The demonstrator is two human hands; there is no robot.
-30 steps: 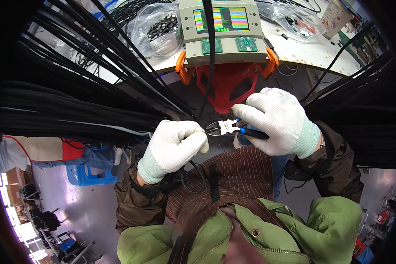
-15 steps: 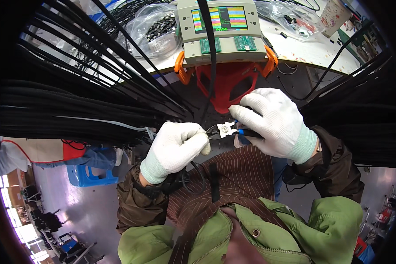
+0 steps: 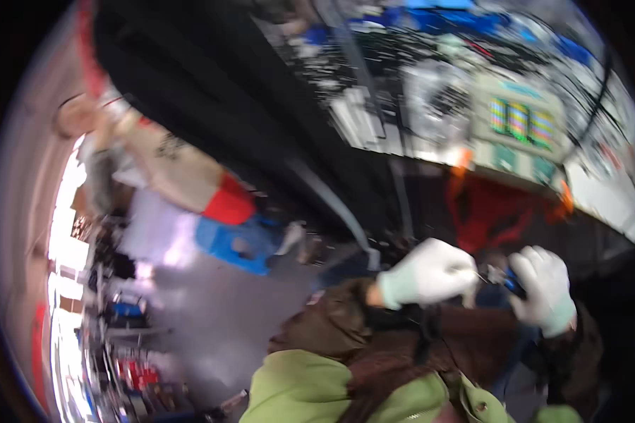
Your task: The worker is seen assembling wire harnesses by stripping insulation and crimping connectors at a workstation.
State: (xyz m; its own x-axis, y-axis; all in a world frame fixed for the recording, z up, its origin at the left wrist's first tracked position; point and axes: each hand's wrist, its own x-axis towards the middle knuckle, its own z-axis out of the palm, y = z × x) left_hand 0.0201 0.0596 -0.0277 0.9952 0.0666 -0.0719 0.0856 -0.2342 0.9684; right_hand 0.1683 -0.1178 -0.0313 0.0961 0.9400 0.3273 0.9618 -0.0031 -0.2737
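My right hand, in a white knit glove with a pale green cuff, is closed round the blue and black handles of small pliers. Their jaws point left at the fingertips of my left hand, gloved the same way. The left fingers are pinched together, and motion blur hides what lies between them. Beyond that hand hangs a thick bundle of black cables, with a pale grey strand running down beside it.
A white workbench bears a tester with a coloured screen, plastic bags and cable heaps. Under its edge stands a red stool. To the left, a person sits on a blue stool. Shelving lies further left.
My view has swung left, so the bench and both hands appear further right and everything is smeared. The pliers stay in my right hand, close to the left fingertips.
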